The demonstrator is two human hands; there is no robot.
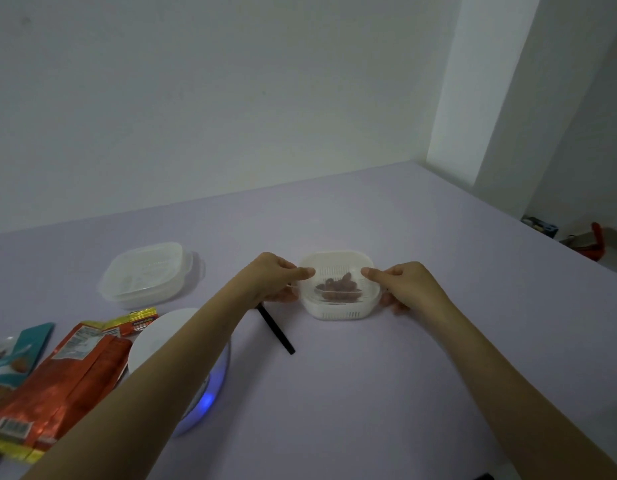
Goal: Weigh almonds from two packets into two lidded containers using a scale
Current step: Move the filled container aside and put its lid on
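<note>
Orange-red foil, crinkled and glossy, nearest at the lower left: a flat foil packet with a yellow edge and a barcode, lying on the pale lilac, matte desk. Just beside it on the left, cut off by the frame edge, a smoother teal packet.

Right of the foil packet, a round white scale with a smooth plate and a blue glow at its near rim, partly hidden under the left forearm. A little farther, a thin, straight black strip flat on the desk, its far end under the left wrist.

Beyond that, near the middle of the desk, a rounded-square white plastic container with fine vertical slots along its walls and a clear top. Brown almonds heaped in its middle. Left hand gripping the left side, thumb laid over the top edge, fingers curled against the wall below. Right hand mirrored on the right side, thumb on top, fingers curled underneath.

Farther left, well apart, a second container: translucent, rounded-square, lid on, contents too hazy to tell.

Behind the desk, a plain white wall with a squared column at the right. Past the desk's far right edge, a small, blurred red object.
</note>
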